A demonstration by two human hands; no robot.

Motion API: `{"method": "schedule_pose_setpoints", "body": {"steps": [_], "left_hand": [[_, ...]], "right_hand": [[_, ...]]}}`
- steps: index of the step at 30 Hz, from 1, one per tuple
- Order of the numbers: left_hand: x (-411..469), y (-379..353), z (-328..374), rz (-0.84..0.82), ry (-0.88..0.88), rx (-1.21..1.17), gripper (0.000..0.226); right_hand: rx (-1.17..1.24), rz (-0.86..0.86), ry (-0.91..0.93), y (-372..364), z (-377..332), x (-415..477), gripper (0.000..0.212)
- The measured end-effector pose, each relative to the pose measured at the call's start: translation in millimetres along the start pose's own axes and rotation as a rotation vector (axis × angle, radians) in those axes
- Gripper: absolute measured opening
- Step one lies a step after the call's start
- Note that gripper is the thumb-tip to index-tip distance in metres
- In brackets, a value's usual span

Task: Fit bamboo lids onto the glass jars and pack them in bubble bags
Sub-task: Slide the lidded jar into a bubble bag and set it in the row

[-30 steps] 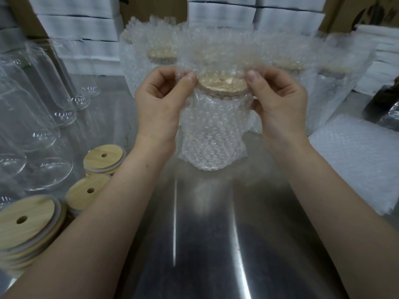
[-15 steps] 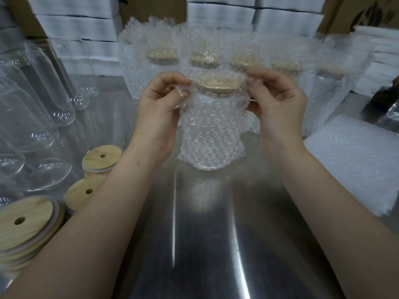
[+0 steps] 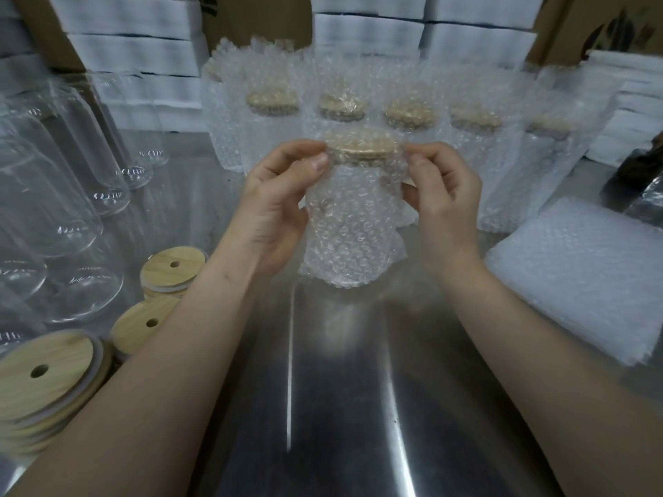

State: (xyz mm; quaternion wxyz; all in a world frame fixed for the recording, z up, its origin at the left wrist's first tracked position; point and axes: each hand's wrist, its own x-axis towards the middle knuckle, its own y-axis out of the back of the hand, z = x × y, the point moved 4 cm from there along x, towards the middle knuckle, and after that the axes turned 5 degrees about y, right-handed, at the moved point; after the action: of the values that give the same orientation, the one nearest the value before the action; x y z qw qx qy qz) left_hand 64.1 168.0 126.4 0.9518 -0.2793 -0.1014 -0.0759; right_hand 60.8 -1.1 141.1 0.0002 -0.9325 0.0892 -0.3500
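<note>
Two bare arms reach in from the bottom edge. The left forearm and right forearm are uncovered along their whole visible length. The left hand and right hand are bare too. The left thumbnail is short and plain. A small mark sits near the left wrist.

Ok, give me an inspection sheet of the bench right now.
Surface: shiny steel table, glare streaks.
Job's things: bamboo-lidded glass jar in clear bubble bag, upright at centre; row of bagged lidded jars behind; bare clear glass jars left; stacked round bamboo lids with holes near left; pile of flat bubble bags right.
Clutter: dark object far right, unclear.
Grippers: left hand and right hand pinch the bag's top beside the lid.
Cables: nothing seen.
Surroundings: stacked white boxes, brown cardboard.
</note>
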Motion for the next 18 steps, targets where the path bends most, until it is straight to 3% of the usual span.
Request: {"method": "schedule_pose_setpoints", "body": {"steps": [3, 7, 11, 14, 18], "left_hand": [[2, 3, 0, -0.022, 0.027, 0.005, 0.029], [1, 4, 2, -0.034, 0.047, 0.167, 0.069], [1, 1, 4, -0.047, 0.016, 0.366, 0.087], [2, 1, 5, -0.082, -0.002, 0.433, 0.089], [-3, -5, 7, -0.053, -0.038, 0.482, 0.075]], "right_hand": [[-0.094, -0.006, 0.052, 0, 1, 0, 0.017], [-0.095, -0.049, 0.067, 0, 5, 3, 0.028], [0.079, -0.086, -0.076, -5, 13, 1, 0.026], [0.214, -0.130, -0.147, -12, 18, -1, 0.027], [0.278, -0.198, -0.224, -19, 26, -2, 0.039]]}}
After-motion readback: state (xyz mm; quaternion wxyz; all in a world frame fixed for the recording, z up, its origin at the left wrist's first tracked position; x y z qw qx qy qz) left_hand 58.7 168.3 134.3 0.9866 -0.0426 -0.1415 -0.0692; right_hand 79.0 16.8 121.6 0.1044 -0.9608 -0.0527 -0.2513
